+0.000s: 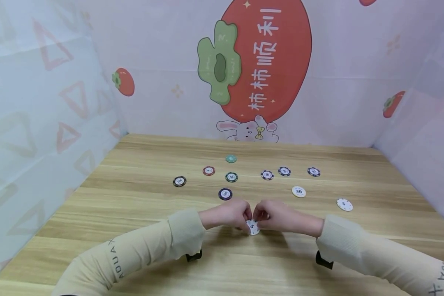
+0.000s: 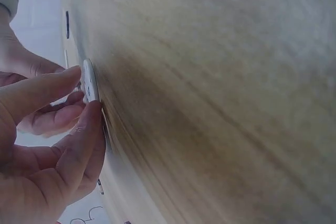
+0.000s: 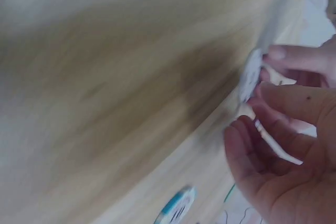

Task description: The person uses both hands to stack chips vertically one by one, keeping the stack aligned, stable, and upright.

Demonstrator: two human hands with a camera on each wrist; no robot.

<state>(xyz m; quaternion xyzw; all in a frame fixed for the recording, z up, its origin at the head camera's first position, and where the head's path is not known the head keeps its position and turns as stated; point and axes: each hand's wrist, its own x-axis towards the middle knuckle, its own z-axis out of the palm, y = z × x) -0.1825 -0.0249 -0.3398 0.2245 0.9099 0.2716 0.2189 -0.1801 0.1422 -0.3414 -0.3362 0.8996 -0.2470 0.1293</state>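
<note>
Left edge of the table meets the side cloth, wide run of wood inside it. My left sleeve: creased capitals, A, U, X readable. Black chip: 100. Red chip: 5. Dark chip: 500, just beyond my knuckles. Teal chip: nearest the back edge, label too small. Green chip: looks like 20. My left hand: thumb and fingertips pinch the left edge of a white chip; on the wood or barely off it, can't tell. Its sideways number looks like 5. Open wood towards me, between my forearms. Back cloth: sideways 柿柿顺利 on a red fruit. Navy chip: 10. My right hand: fingers curled, pinching the white chip's right edge. Second navy chip: 10. Yellow-rimmed chip: 50. Third navy chip: number unclear. Spotted chip: unclear, room before the right edge. My right sleeve: UA, X, cut off by the view.
</note>
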